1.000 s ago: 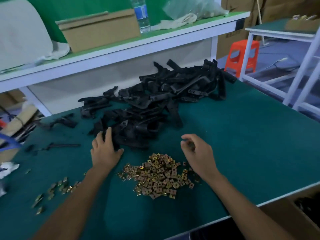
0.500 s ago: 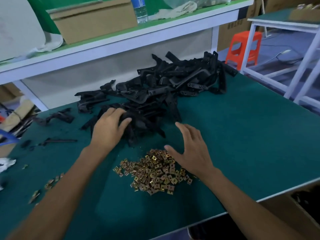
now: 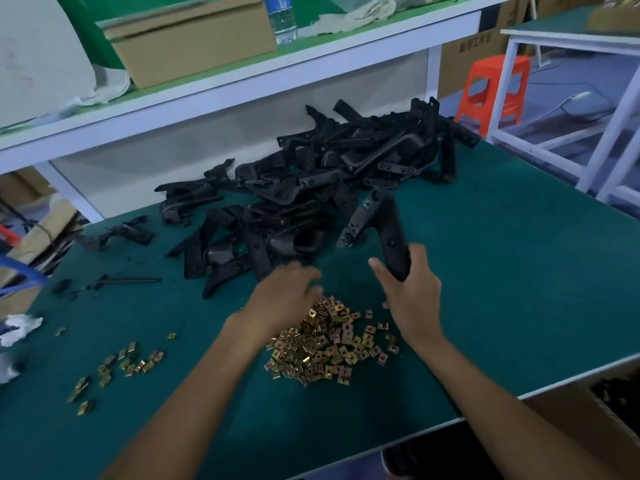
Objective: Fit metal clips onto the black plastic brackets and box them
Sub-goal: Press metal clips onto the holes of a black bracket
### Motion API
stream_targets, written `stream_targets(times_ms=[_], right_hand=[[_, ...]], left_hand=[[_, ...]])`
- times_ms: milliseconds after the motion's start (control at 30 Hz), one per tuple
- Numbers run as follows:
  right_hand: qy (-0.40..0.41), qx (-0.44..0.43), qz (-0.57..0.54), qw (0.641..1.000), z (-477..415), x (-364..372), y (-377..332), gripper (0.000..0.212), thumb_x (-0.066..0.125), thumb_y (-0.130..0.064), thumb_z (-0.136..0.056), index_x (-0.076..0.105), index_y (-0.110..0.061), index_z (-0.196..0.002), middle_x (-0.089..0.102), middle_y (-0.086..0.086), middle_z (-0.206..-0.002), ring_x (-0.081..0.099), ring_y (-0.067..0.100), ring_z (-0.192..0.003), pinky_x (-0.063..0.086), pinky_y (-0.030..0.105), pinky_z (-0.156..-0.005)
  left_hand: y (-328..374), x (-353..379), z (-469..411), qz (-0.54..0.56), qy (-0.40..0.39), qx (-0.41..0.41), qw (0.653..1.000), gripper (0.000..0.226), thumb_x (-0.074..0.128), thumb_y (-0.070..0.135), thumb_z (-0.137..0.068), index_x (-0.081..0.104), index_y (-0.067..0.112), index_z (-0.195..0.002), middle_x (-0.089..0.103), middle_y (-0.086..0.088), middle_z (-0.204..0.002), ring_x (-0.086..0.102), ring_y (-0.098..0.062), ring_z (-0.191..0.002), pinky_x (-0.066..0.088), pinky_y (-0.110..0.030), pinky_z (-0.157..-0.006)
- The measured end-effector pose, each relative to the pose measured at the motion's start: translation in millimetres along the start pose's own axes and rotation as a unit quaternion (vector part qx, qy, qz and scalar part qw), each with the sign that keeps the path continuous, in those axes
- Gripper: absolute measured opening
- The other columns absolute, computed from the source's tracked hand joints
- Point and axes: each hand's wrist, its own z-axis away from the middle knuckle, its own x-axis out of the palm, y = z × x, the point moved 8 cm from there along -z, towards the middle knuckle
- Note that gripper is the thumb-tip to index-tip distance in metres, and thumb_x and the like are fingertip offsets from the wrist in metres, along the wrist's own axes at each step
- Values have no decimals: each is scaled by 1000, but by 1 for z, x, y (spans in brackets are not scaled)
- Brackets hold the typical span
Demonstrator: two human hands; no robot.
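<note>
Green matting covers the worktop [image 3: 502, 271]. Clock directions below are read from the pile of clips [image 3: 329, 341], the brass-coloured mound near the front edge.

At eight o'clock, well apart from the mound, lies a thin scatter of loose clips [image 3: 117, 365]. At ten o'clock a stray bracket [image 3: 117, 233] sits alone. At twelve o'clock, a tangled heap of brackets [image 3: 311, 188] in black plastic fills the back of the worktop, its near edge just beyond the mound. This likely keeps both supplies within one short reach.

The left hand [image 3: 287, 294] is at the mound's eleven o'clock edge, with fingers curled down toward the clips. It is blurred, so it cannot be told whether it has pinched a clip or holds nothing.

At one o'clock the right hand [image 3: 412, 299] grasps the near end of one held bracket [image 3: 384, 230], fingers wrapped round it. The piece is raised clear of the heap and points away toward twelve o'clock, with a shorter arm full of holes branching toward eleven. Gripped low like this, its far end stays exposed, probably for a clip to go on.

At four o'clock, below the worktop's edge, an open cardboard carton [image 3: 561, 420] shows dark parts inside. It is probably the box for finished pieces, set on the holding hand's side.
</note>
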Motion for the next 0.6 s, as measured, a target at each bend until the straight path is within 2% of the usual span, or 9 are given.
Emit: stream_targets(times_ms=[33,67,133,233,300,367,467,533,600], right_hand=[[-7,-6,4,1000,-1,2,1,33,68,-48,-94,45,-31,-111,59,-6,-80,61,13,-59,56,36,-52],[-11,-15,8,1000,0,3,0,38,69,-45,-94,44,-31,-119,62,-8,-84,63,9,-62,54,27,-55],[-13,-48,34,998,2,6,-4,46,69,-38,-94,43,-31,-131,62,-16,-89,62,0,-70,45,8,-57],[-26,-84,79,993,5,11,-13,51,66,-37,-95,46,-27,-140,61,-19,-101,57,-5,-86,41,1,-72],[-28,-87,93,991,5,11,-15,55,65,-39,-96,47,-23,-145,63,-15,-116,57,-5,-100,42,5,-84],[-27,-100,107,989,6,10,-19,58,64,-40,-97,46,-21,-148,66,-7,-124,61,4,-107,52,21,-87],[-59,-128,138,980,10,16,-24,60,60,-44,-99,42,-23,-152,69,1,-120,66,14,-101,59,34,-79],[-88,-142,155,974,11,21,-26,60,56,-46,-99,42,-23,-152,70,2,-113,68,16,-93,60,37,-71],[-102,-155,167,968,12,26,-28,59,56,-45,-97,45,-22,-150,70,1,-105,67,15,-84,59,37,-63]], left_hand=[[-8,20,2,-14,-55,-24,998,48,42,46,-105,44,24,-148,48,-5,-143,41,-26,-137,36,-41,-111],[-14,32,4,-7,-74,-39,996,52,41,50,-104,41,25,-150,44,-4,-145,38,-26,-139,35,-42,-112],[-20,36,5,29,-23,-52,998,43,41,47,-105,51,26,-141,50,-3,-135,47,-25,-130,44,-41,-104],[-20,26,7,56,74,-40,995,19,51,32,-104,65,24,-114,61,0,-111,59,-22,-107,50,-39,-88],[-24,23,8,100,98,-48,989,13,57,29,-102,67,22,-106,64,2,-104,61,-19,-98,50,-36,-83],[-31,19,9,143,122,-61,980,13,60,29,-100,70,20,-101,67,6,-97,63,-13,-90,49,-28,-77],[-46,17,12,216,152,-102,959,15,64,35,-98,73,24,-92,69,15,-84,64,-5,-79,46,-16,-67],[-59,20,15,273,165,-137,938,16,70,40,-93,74,27,-84,68,17,-71,64,-1,-68,48,-18,-62],[-69,27,18,355,174,-167,903,16,76,39,-88,74,26,-80,64,14,-59,60,-5,-53,49,-21,-55]])
